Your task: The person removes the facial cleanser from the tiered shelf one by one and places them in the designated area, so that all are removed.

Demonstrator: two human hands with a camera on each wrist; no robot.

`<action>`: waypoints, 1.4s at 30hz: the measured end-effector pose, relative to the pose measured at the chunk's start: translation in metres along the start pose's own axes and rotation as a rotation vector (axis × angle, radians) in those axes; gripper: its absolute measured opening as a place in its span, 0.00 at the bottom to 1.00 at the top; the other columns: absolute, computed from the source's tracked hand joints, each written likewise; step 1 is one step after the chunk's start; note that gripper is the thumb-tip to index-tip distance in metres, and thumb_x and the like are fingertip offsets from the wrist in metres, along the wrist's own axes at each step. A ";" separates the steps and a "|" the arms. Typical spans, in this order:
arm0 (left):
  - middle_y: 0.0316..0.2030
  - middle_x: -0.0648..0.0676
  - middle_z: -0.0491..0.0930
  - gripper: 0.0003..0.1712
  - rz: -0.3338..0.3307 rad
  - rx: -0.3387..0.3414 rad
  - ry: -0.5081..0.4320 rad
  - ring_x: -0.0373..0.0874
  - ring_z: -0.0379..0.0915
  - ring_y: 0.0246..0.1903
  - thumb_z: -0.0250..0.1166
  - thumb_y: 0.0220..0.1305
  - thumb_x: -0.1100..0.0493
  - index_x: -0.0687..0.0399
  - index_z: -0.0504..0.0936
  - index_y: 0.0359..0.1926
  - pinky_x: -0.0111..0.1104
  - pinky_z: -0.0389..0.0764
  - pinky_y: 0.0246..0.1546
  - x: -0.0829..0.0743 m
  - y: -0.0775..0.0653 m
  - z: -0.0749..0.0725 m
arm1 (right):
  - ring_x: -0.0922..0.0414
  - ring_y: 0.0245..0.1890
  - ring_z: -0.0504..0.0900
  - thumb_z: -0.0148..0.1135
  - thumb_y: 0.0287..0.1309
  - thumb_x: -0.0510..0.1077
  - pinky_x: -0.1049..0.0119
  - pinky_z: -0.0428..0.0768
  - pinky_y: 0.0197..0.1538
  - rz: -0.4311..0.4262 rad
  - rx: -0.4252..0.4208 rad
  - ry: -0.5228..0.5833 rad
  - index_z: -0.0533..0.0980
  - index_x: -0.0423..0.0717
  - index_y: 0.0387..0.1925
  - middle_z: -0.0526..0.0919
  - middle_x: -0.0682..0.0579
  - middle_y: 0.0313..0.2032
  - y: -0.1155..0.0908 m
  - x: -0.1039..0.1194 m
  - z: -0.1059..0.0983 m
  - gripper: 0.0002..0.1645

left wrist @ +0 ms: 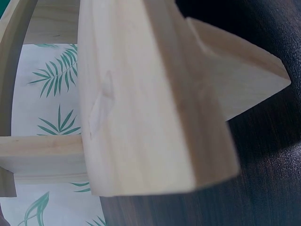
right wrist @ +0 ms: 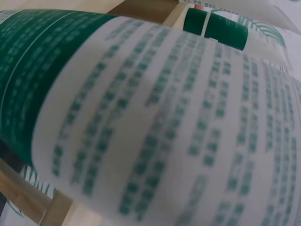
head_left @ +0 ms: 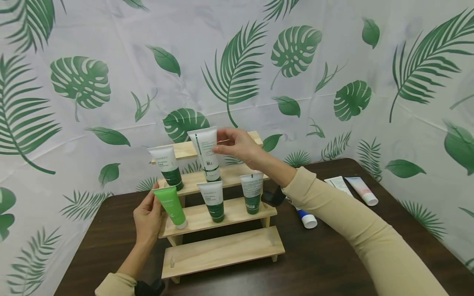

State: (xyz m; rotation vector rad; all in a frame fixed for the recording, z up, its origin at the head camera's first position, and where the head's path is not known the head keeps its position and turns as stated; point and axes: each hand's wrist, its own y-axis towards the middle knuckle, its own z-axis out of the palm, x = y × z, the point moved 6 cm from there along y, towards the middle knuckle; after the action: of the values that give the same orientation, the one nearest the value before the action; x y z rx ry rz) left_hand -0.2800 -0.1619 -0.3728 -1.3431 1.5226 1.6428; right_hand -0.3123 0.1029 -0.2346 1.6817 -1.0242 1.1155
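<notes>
My right hand (head_left: 240, 148) pinches a large white tube (head_left: 207, 150) between thumb and fingers at its right edge. That tube is slightly tilted, its green-banded lower end at the second tier from the top of a wooden stepped stand (head_left: 222, 250). My left hand (head_left: 147, 220) grips the stand's left side, its fingertips partly hidden behind a bright green tube (head_left: 171, 205). A white-and-green tube (head_left: 166, 164) stands left of the held one. On the tier below are two more, a front-facing tube (head_left: 212, 201) and a tube with its printed back outward (head_left: 252, 193), seen close in the right wrist view.
On the dark table (head_left: 314, 263), right of the stand, lie a blue-and-white tube (head_left: 306, 218), a white tube (head_left: 340, 185) and a pink-and-blue tube (head_left: 362, 190). A leaf-patterned cloth (head_left: 237, 61) hangs behind. The left wrist view shows a bare shelf end (left wrist: 136, 117).
</notes>
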 end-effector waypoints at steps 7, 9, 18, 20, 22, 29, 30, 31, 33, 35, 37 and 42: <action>0.60 0.58 0.71 0.22 0.002 0.000 -0.012 0.32 0.67 0.60 0.55 0.69 0.59 0.65 0.72 0.60 0.12 0.70 0.48 0.001 0.000 0.000 | 0.49 0.51 0.78 0.61 0.59 0.35 0.61 0.78 0.54 -0.010 0.016 -0.009 0.73 0.35 0.53 0.78 0.41 0.51 0.000 0.002 0.004 0.20; 0.60 0.58 0.71 0.22 0.006 -0.004 -0.010 0.32 0.67 0.59 0.55 0.69 0.59 0.65 0.72 0.60 0.12 0.70 0.48 0.001 0.000 0.000 | 0.50 0.51 0.78 0.61 0.59 0.35 0.61 0.79 0.54 -0.007 0.014 -0.010 0.73 0.35 0.52 0.78 0.41 0.50 0.000 0.002 0.004 0.19; 0.60 0.58 0.71 0.22 -0.005 -0.004 -0.008 0.34 0.66 0.60 0.56 0.69 0.59 0.65 0.71 0.60 0.12 0.69 0.49 0.001 -0.001 0.001 | 0.49 0.49 0.80 0.61 0.59 0.35 0.61 0.80 0.51 -0.008 -0.015 -0.031 0.73 0.33 0.50 0.79 0.40 0.48 -0.004 0.003 -0.002 0.18; 0.60 0.58 0.71 0.23 -0.010 -0.003 -0.011 0.34 0.66 0.61 0.56 0.69 0.59 0.65 0.71 0.61 0.12 0.69 0.50 0.001 -0.001 0.001 | 0.49 0.49 0.80 0.61 0.59 0.34 0.61 0.80 0.51 -0.018 -0.027 -0.034 0.73 0.33 0.50 0.79 0.40 0.48 -0.006 0.003 -0.006 0.17; 0.60 0.58 0.70 0.22 -0.010 -0.006 -0.014 0.35 0.66 0.61 0.56 0.69 0.59 0.66 0.71 0.61 0.12 0.69 0.50 0.001 -0.002 0.001 | 0.49 0.48 0.80 0.61 0.59 0.34 0.61 0.80 0.51 -0.032 -0.039 -0.037 0.73 0.33 0.49 0.79 0.40 0.47 -0.009 0.003 -0.010 0.16; 0.60 0.59 0.70 0.22 -0.012 -0.015 -0.024 0.31 0.67 0.59 0.55 0.69 0.60 0.66 0.71 0.60 0.13 0.69 0.50 0.001 -0.002 0.001 | 0.51 0.46 0.80 0.61 0.59 0.34 0.61 0.80 0.47 -0.058 -0.124 -0.068 0.74 0.33 0.48 0.79 0.41 0.45 -0.022 0.008 -0.036 0.15; 0.60 0.59 0.70 0.22 -0.013 -0.015 -0.024 0.31 0.67 0.59 0.55 0.69 0.60 0.66 0.71 0.60 0.13 0.69 0.50 0.001 -0.003 0.001 | 0.51 0.45 0.80 0.61 0.59 0.34 0.62 0.80 0.47 -0.058 -0.140 -0.069 0.74 0.33 0.47 0.79 0.41 0.45 -0.024 0.008 -0.040 0.15; 0.60 0.60 0.70 0.22 -0.014 -0.015 -0.023 0.31 0.67 0.59 0.55 0.69 0.60 0.66 0.71 0.60 0.13 0.69 0.50 0.001 -0.003 0.001 | 0.53 0.45 0.80 0.61 0.59 0.34 0.63 0.80 0.47 -0.057 -0.160 -0.075 0.74 0.33 0.47 0.79 0.42 0.44 -0.027 0.009 -0.045 0.15; 0.60 0.60 0.70 0.22 -0.013 -0.017 -0.021 0.31 0.67 0.59 0.55 0.69 0.60 0.66 0.71 0.60 0.13 0.69 0.50 0.001 -0.003 0.001 | 0.55 0.43 0.80 0.61 0.59 0.35 0.64 0.81 0.46 -0.059 -0.196 -0.084 0.74 0.33 0.47 0.79 0.43 0.44 -0.032 0.009 -0.056 0.15; 0.60 0.60 0.70 0.22 -0.008 -0.016 -0.016 0.31 0.67 0.59 0.55 0.69 0.60 0.67 0.71 0.60 0.13 0.69 0.50 0.001 -0.003 0.001 | 0.57 0.41 0.80 0.61 0.59 0.35 0.65 0.81 0.45 -0.065 -0.228 -0.093 0.73 0.33 0.48 0.79 0.45 0.43 -0.038 0.009 -0.067 0.15; 0.60 0.60 0.70 0.22 -0.002 -0.017 -0.010 0.31 0.67 0.59 0.55 0.69 0.60 0.67 0.71 0.60 0.13 0.69 0.51 0.000 -0.003 0.001 | 0.58 0.39 0.79 0.61 0.59 0.36 0.66 0.81 0.44 -0.071 -0.259 -0.113 0.73 0.34 0.48 0.79 0.47 0.42 -0.045 0.008 -0.078 0.16; 0.60 0.60 0.70 0.22 -0.003 -0.017 -0.018 0.31 0.67 0.59 0.55 0.69 0.61 0.66 0.71 0.61 0.13 0.69 0.51 0.000 -0.003 0.001 | 0.60 0.40 0.79 0.61 0.60 0.39 0.66 0.80 0.46 -0.070 -0.322 -0.162 0.73 0.35 0.51 0.78 0.48 0.44 -0.063 0.003 -0.103 0.19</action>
State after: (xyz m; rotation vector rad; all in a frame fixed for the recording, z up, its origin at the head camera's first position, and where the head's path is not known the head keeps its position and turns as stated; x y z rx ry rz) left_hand -0.2781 -0.1604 -0.3742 -1.3348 1.4990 1.6650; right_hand -0.2790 0.2182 -0.2196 1.5495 -1.1690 0.7331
